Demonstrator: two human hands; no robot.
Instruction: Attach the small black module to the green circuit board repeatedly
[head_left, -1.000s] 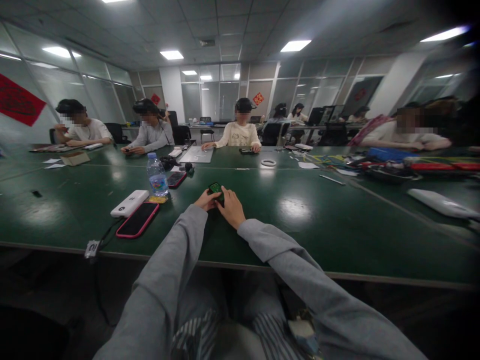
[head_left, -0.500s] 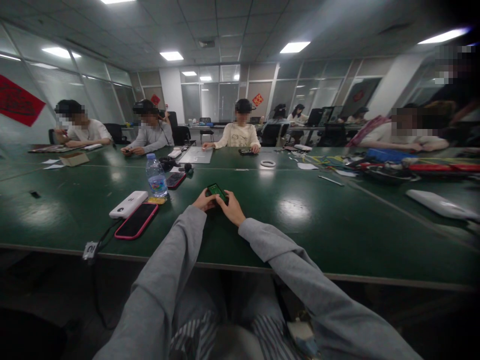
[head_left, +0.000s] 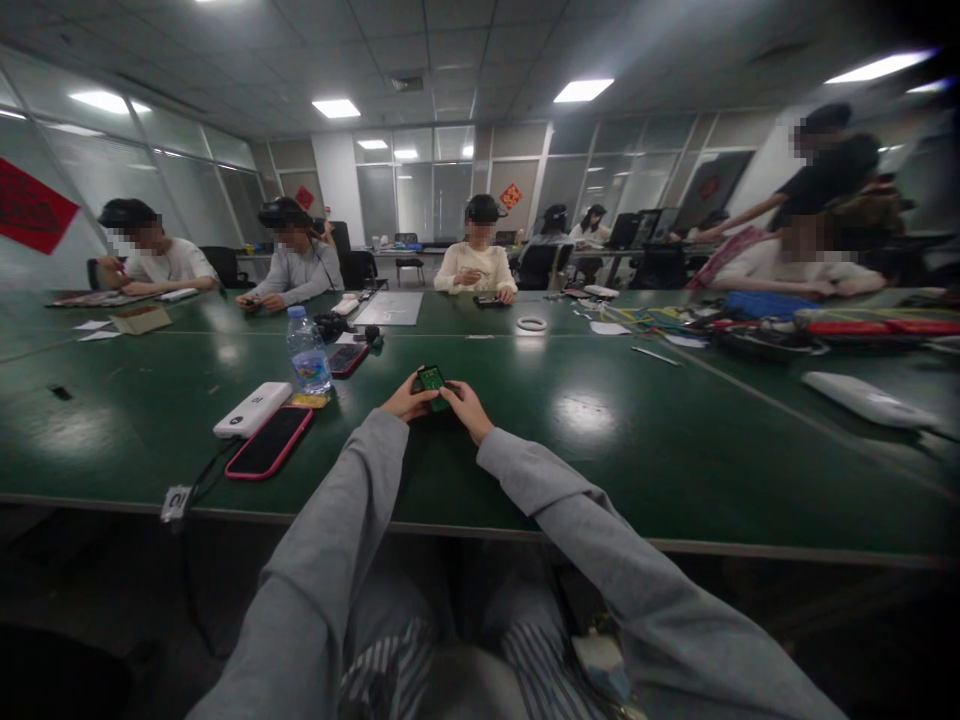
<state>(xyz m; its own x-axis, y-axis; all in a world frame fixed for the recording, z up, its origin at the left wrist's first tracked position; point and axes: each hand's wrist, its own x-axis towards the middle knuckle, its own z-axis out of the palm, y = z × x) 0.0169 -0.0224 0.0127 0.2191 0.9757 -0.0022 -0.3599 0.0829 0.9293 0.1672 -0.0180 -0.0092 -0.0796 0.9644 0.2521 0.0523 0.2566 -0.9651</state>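
Observation:
Over the middle of the green table (head_left: 675, 450), a small green circuit board (head_left: 430, 378) with a dark edge is held up, its face tilted toward me. My left hand (head_left: 409, 399) closes on its left side, fingers behind and thumb in front. On the opposite side my right hand (head_left: 468, 407) grips the lower right edge, thumb resting near the front face. The fingers behind the board are partly hidden.
To the left lie a pink-edged phone (head_left: 270, 442), a white power bank (head_left: 253, 410) with a cable, and a water bottle (head_left: 308, 352). A white ring (head_left: 531, 324) sits ahead. Cables (head_left: 660, 320) and a white device (head_left: 862, 398) are on the right. Several people sit opposite.
The board has turned between my hands and stands more upright, its green face showing more. My right thumb has shifted right. At the far right a standing person has leaned in, arm outstretched.

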